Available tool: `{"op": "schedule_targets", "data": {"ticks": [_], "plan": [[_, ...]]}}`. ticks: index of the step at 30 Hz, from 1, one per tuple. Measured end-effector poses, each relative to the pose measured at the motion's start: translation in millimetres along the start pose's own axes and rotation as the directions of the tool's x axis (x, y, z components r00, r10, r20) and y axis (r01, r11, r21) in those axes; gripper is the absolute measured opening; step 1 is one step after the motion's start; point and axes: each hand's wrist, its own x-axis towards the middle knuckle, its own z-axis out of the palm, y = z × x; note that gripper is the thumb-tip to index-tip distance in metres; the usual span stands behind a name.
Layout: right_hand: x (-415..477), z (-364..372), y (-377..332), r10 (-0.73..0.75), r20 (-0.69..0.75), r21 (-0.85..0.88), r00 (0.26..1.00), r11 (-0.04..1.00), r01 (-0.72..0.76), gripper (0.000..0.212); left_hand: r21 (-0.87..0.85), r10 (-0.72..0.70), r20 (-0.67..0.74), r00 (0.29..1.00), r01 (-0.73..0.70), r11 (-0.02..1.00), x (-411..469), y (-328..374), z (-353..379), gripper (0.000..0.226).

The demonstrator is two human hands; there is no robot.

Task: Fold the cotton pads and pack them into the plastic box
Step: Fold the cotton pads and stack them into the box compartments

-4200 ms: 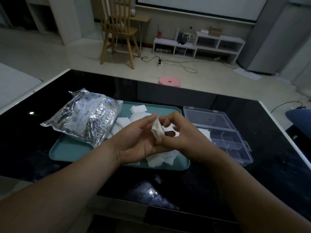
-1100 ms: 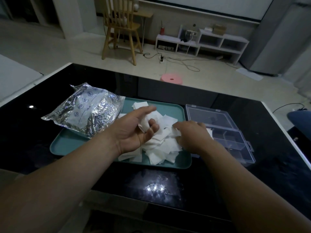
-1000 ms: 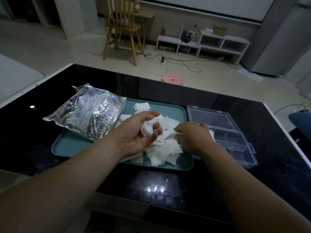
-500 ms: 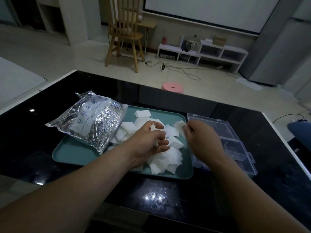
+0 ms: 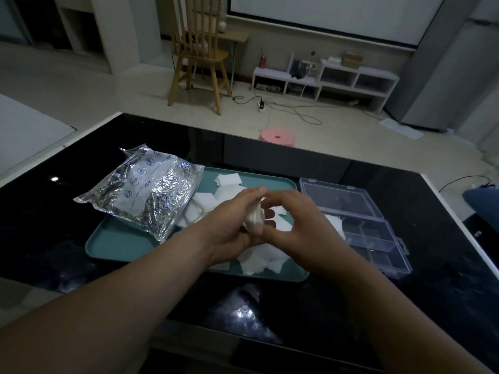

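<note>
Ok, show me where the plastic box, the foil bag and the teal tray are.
plastic box (image 5: 376,242): head view, on its compartmented near half.
foil bag (image 5: 147,195): head view, middle of its crinkled face.
teal tray (image 5: 116,244): head view, bare near-left corner.

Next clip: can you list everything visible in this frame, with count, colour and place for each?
loose cotton pads: many, white, heaped on the tray
folded cotton pad: count unclear, white, between both hands above the tray
tray: one, teal, on the table
foil bag: one, silver, lying over the tray's left end
plastic box: one, clear, open, right of the tray
table: one, glossy black
chair: one, wooden, on the floor behind
stool: one, pink, beyond the table's far edge
shelf unit: one, white, by the far wall
left hand: one, holds the folded cotton pad
right hand: one, pinches the same pad
</note>
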Motion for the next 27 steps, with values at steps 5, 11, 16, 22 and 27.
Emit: {"op": "schedule_targets", "data": {"ticks": [5,11,16,22,27], "plan": [[-6,1,4,-0.002,-0.005,0.013,1.000,1.000,0.002,0.034,0.015,-0.116,0.138,0.984,0.115,0.993,-1,-3,1,0.033],[-9,-6,13,-0.009,-0.018,-0.008,1.000,1.000,0.008,0.037,-0.001,-0.108,0.102,0.989,0.109,0.994,1,-7,-4,0.038],[-12,-6,8,-0.039,-0.013,0.008,0.999,0.999,0.039,0.039,0.034,-0.101,0.133,0.986,0.097,0.995,1,-11,2,0.039],[-12,-6,7,0.038,0.017,0.154,0.999,0.987,-0.040,0.041,-0.017,-0.150,0.180,0.972,0.155,0.988,-1,-10,12,0.047],[-16,-6,6,0.062,0.074,0.208,0.995,0.975,-0.076,0.047,0.017,-0.153,0.161,0.975,0.153,0.988,-1,-13,12,0.051]]}}
